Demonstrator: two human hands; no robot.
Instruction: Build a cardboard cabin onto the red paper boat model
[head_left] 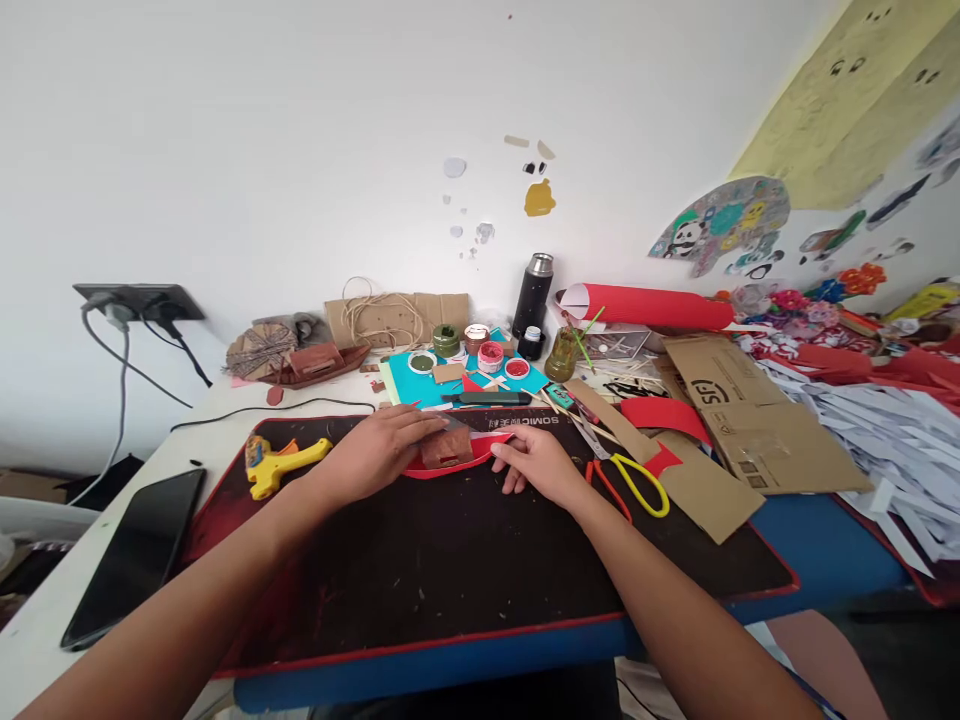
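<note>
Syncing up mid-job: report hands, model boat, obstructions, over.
Left hand at left end of model boat, right hand pinching its right tip. Red hull, brown cabin, between the hands. Glue gun left, scissors right, neither touching boat.

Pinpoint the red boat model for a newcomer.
Find the black mat. Near its far edge, the left hand covers one end of the boat model; the right hand pinches the other. Its red hull sets it apart from the brown boat behind.
</note>
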